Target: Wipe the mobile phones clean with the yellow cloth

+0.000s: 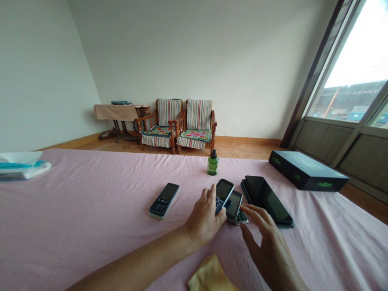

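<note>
My left hand (pixel 206 214) holds a dark keypad phone (pixel 224 190) between thumb and fingers, its top tilted to the right. Right beside it, partly behind that phone, a second phone (pixel 234 204) lies over another keypad phone (pixel 241 218). The fingers of my right hand (pixel 263 234) are apart, with the fingertips at the edge of these two phones. A dark blue keypad phone (pixel 164 200) lies by itself to the left. Black tablets (pixel 268 200) are stacked to the right of the phones.
A green bottle (pixel 212 163) stands behind the phones on the pink cloth (pixel 100 194). A black box (pixel 306 169) is at the right back, a tissue pack (pixel 24 169) at the far left. Yellow cloth (pixel 212 275) lies at the near edge. Two chairs (pixel 198 121) stand beyond.
</note>
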Available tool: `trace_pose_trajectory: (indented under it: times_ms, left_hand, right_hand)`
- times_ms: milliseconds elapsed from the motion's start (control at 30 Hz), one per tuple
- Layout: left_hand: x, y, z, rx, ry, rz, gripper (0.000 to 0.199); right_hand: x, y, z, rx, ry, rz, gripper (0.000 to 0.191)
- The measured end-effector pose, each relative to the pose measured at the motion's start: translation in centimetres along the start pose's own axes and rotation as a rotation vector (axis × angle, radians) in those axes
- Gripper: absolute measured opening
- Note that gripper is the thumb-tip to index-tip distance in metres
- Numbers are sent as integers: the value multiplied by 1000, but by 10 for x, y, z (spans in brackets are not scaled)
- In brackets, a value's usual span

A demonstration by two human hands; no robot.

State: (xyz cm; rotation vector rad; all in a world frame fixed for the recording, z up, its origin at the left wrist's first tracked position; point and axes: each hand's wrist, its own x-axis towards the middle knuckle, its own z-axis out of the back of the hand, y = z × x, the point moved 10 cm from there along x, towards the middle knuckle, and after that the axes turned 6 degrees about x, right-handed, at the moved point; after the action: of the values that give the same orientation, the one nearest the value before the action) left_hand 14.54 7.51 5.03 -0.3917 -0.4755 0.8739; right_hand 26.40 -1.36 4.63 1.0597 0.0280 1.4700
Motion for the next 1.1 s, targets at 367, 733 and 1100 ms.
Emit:
trace_pose_trajectory:
  times_ms: [367, 733, 1100]
  left_hand:
    - [-58, 106, 98, 448, -234, 202, 66]
    - [-59, 128, 83, 523, -170, 273, 62]
    - [-31, 126, 98, 698, -26, 368, 82]
  right_hand:
    - [-4, 6, -5, 14, 13, 47, 28]
    - [-2, 7, -1, -6, 3, 57, 26]
    - [-4, 4, -7, 19, 29, 37, 25]
